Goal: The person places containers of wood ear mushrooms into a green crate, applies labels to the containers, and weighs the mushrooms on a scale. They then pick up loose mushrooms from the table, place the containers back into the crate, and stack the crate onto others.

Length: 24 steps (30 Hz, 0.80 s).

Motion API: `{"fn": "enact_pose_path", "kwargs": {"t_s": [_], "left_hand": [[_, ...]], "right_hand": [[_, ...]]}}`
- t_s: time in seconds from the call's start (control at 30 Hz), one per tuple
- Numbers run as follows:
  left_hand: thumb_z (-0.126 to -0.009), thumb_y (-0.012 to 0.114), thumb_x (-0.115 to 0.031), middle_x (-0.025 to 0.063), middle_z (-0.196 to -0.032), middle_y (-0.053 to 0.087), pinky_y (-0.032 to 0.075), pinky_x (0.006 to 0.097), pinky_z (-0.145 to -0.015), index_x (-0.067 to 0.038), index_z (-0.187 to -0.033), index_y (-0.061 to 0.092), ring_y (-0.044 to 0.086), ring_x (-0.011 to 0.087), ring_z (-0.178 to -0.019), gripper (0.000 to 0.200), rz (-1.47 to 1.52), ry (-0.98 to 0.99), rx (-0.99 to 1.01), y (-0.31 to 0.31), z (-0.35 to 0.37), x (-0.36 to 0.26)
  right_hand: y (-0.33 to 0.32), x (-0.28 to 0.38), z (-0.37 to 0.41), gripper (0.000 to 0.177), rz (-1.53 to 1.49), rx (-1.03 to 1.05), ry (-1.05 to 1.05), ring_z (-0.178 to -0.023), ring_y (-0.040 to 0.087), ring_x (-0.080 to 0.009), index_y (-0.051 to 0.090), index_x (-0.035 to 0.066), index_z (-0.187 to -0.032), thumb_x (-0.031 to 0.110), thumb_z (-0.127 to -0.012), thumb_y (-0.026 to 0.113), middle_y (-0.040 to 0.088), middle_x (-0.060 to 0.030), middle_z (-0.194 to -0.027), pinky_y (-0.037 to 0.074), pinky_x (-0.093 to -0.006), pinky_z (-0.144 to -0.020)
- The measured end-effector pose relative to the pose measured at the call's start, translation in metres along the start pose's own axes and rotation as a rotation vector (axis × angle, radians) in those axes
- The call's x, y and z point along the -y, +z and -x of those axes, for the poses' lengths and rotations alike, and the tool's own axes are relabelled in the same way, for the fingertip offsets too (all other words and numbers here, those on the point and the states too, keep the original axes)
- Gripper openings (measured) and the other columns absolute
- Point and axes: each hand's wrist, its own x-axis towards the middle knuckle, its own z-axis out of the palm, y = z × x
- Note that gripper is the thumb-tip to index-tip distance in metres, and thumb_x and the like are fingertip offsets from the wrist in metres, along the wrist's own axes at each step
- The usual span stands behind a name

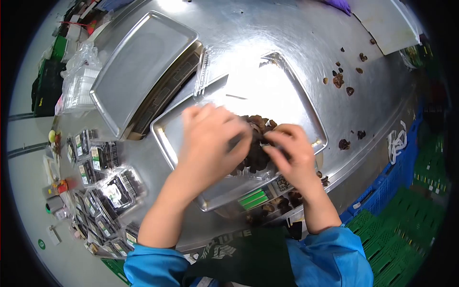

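Dark brown, lumpy pieces [257, 158] lie heaped over a clear plastic container near the front of a shiny metal tray [168, 143]. My left hand [213, 136] is at the left of the heap, blurred, its fingers curved; whether it holds a piece cannot be made out. At the right side of the heap, my right hand [292, 150] has its thumb and fingers pinched together at the dark pieces. What lies between those fingertips is too small to name. Clear empty plastic containers [203, 74] rest at the tray's back left edge.
An upturned metal tray [143, 67] lies on a cardboard box at the back left. Labelled clear packs [117, 191] are piled at the left. Loose brown bits [338, 80] dot the steel table at the right, near a white board [387, 26]. Green crates [397, 229] stand at the lower right.
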Motion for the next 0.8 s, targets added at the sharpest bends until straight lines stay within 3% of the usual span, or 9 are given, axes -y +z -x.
{"fn": "enact_pose_path", "kwargs": {"t_s": [0.17,0.2,0.27,0.4,0.43,0.53,0.6,0.67,0.8], "left_hand": [[-0.065,0.065,-0.01,0.0034,-0.069,0.056,0.04,0.0305,-0.065,-0.008,-0.066,0.061,0.053,0.0194,-0.069,0.004,0.824,-0.573,0.617,-0.092,0.182,0.006],[-0.066,0.064,-0.009,0.0062,-0.068,0.056,0.042,0.0298,-0.059,-0.006,-0.07,0.062,0.054,0.0203,-0.067,0.005,0.609,-0.823,0.913,-0.092,0.235,0.001],[-0.071,0.062,-0.009,0.009,-0.073,0.057,0.043,0.0287,-0.059,-0.005,-0.078,0.063,0.054,0.0204,-0.067,0.008,-0.159,-0.545,1.446,-0.085,0.311,-0.026],[-0.078,0.057,-0.011,0.0116,-0.086,0.058,0.044,0.0276,-0.063,-0.004,-0.097,0.058,0.055,0.0205,-0.068,0.019,0.326,-0.753,0.528,-0.091,0.269,-0.038],[-0.08,0.056,-0.012,0.0117,-0.09,0.059,0.044,0.0271,-0.064,-0.003,-0.104,0.056,0.055,0.02,-0.07,0.025,0.264,-0.811,0.328,-0.08,0.248,-0.031],[-0.09,0.046,-0.024,0.0085,-0.094,0.057,0.046,0.0248,-0.065,0.0,-0.129,0.032,0.058,0.0153,-0.081,0.048,0.776,-0.893,-0.215,-0.037,0.183,0.015],[-0.09,0.045,-0.024,0.0094,-0.095,0.056,0.048,0.0239,-0.063,-0.001,-0.129,0.031,0.059,0.0148,-0.079,0.048,1.002,-0.965,-0.127,-0.019,0.147,0.032],[-0.089,0.047,-0.02,0.0104,-0.096,0.055,0.05,0.0229,-0.061,0.0,-0.126,0.034,0.06,0.0142,-0.074,0.044,0.961,-0.991,0.088,-0.017,0.123,0.028],[-0.082,0.056,-0.01,0.0149,-0.085,0.057,0.053,0.0252,-0.057,0.006,-0.121,0.035,0.061,0.018,-0.07,0.047,1.187,-0.952,-0.059,0.006,0.124,0.053]], "right_hand": [[-0.042,-0.043,0.012,0.027,-0.197,-0.138,0.367,-0.082,0.056,-0.0168,0.058,0.003,-0.103,0.015,-0.079,0.061,0.056,-0.0104,-0.1,0.044,-0.0272,-0.068],[-0.041,-0.052,0.009,0.033,-0.355,-0.065,0.536,-0.085,0.057,-0.0166,0.054,0.001,-0.11,0.019,-0.083,0.057,0.055,-0.0123,-0.106,0.044,-0.0269,-0.07],[-0.021,-0.055,-0.017,0.047,-0.573,0.069,0.599,-0.096,0.054,-0.0205,0.046,-0.004,-0.117,0.035,-0.091,0.042,0.055,-0.0143,-0.107,0.043,-0.028,-0.079],[0.018,-0.05,-0.072,0.065,-1.383,0.042,0.694,-0.109,0.046,-0.0256,0.045,-0.003,-0.117,0.053,-0.089,0.028,0.05,-0.0176,-0.115,0.034,-0.0352,-0.091],[0.012,-0.038,-0.074,0.075,-1.265,0.044,0.596,-0.111,0.044,-0.0285,0.043,-0.007,-0.117,0.058,-0.089,0.017,0.049,-0.0182,-0.118,0.032,-0.0377,-0.095],[-0.014,-0.016,-0.035,0.067,-0.001,0.252,0.03,-0.107,0.047,-0.0267,0.045,-0.004,-0.114,0.049,-0.076,0.06,0.055,-0.0173,-0.103,0.035,-0.0384,-0.092],[-0.017,0.003,0.012,0.073,0.277,0.166,0.131,-0.095,0.055,-0.0247,0.042,-0.004,-0.115,0.032,-0.062,0.078,0.059,-0.015,-0.09,0.043,-0.0354,-0.082],[-0.022,-0.006,0.029,0.06,-0.289,0.465,0.67,-0.08,0.059,-0.0202,0.041,-0.004,-0.111,0.017,-0.067,0.075,0.06,-0.012,-0.08,0.048,-0.0299,-0.069],[-0.017,0.0,0.044,0.028,-0.793,0.45,0.833,-0.07,0.061,-0.0146,0.041,0.0,-0.099,0.0,-0.077,0.059,0.058,-0.008,-0.074,0.048,-0.0233,-0.058]]}}
